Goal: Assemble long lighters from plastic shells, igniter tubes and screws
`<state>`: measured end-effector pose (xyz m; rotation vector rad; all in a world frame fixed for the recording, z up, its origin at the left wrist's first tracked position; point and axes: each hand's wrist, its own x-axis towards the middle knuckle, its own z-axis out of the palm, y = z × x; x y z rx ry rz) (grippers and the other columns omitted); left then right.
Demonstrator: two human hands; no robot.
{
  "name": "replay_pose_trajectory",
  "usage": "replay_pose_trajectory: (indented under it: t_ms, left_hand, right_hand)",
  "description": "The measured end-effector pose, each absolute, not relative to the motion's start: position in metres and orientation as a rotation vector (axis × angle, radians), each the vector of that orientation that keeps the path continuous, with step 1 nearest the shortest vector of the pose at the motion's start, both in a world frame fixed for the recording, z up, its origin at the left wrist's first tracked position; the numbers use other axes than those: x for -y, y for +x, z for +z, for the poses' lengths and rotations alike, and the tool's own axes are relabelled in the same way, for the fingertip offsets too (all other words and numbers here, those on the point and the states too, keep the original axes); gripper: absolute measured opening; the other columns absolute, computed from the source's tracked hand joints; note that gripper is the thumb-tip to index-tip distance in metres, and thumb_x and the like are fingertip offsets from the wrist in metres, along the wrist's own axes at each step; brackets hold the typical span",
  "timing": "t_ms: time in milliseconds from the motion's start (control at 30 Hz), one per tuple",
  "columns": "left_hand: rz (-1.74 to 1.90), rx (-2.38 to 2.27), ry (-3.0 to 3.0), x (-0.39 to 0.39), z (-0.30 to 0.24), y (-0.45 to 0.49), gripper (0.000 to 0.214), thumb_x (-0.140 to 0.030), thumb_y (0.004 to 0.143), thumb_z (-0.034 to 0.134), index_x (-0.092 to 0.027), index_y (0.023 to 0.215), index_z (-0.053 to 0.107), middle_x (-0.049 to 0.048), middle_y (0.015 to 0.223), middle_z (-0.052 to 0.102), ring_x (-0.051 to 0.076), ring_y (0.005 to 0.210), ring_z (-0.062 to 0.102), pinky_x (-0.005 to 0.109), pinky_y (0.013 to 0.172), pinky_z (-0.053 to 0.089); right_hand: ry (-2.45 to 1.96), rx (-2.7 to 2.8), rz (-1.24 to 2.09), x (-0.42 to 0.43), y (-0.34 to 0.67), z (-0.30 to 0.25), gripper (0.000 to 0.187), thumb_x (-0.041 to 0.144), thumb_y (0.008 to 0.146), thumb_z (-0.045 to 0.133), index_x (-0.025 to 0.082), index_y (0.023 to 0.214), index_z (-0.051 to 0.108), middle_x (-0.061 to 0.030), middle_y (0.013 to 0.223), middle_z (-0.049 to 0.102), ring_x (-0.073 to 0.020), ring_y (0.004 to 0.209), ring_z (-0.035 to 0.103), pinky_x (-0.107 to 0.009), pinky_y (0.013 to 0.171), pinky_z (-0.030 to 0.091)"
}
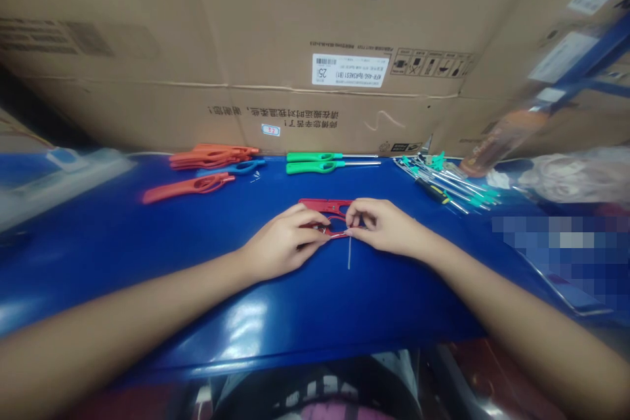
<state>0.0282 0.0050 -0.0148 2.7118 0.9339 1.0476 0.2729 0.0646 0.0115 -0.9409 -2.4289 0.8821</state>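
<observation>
A red handle part (337, 235) is held near the middle of the blue table (315, 318), pinched in the fingertips of the left hand (290, 239); at its right end, the right hand's (381, 226) thumb and finger are pressed together—on what cannot be told. A thin pale strip (349, 256) points toward the near edge. Just beyond, another red piece (315, 204) is seen, so assembly is judged only partly done. By the far edge, two green handles (308, 167) are already fitted with rods; toward the far left corner, orange handles (211, 156) show none—apparently unfinished. Loose rods (438, 184) are heaped toward the far right corner.
</observation>
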Motion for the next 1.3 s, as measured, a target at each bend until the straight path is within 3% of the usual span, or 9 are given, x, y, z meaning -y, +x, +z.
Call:
replay_pose_trajectory:
  t_ms: [300,533,1300]
  left_hand:
    - [1.002,-0.970,2.674,-0.0041,-0.0135,0.0287,0.018,-0.017,0.096,0.060,-0.020,0.105,0.076,0.0082,0.110,0.072,0.020,0.099,0.066,0.034,0.088,0.056]
    - [0.998,-0.973,2.674,-0.0040,-0.0150,0.0279,0.019,-0.018,0.096,0.060,-0.021,0.107,0.075,0.0080,0.110,0.071,0.019,0.100,0.065,0.035,0.091,0.055]
    - [1.008,-0.963,2.687,-0.0043,-0.0142,0.0281,0.018,-0.017,0.096,0.059,-0.020,0.102,0.075,0.0095,0.109,0.071,0.020,0.098,0.065,0.036,0.088,0.056]
  right_hand:
    - [-0.996,2.415,1.049,-0.0696,0.2795,0.0109,0.008,0.024,0.083,0.064,0.017,0.084,0.069,0.0011,0.072,0.058,-0.0095,0.058,0.043,-0.023,0.054,0.035]
    - [-0.919,2.485,0.921,-0.0659,0.2780,0.0159,0.007,0.018,0.083,0.063,0.016,0.085,0.070,0.0001,0.076,0.060,-0.0091,0.059,0.045,-0.023,0.057,0.037]
    - [-0.936,2.457,0.940,-0.0628,0.2751,0.0152,0.014,0.009,0.075,0.060,0.016,0.083,0.070,-0.0001,0.077,0.059,-0.0083,0.057,0.045,-0.022,0.055,0.037]
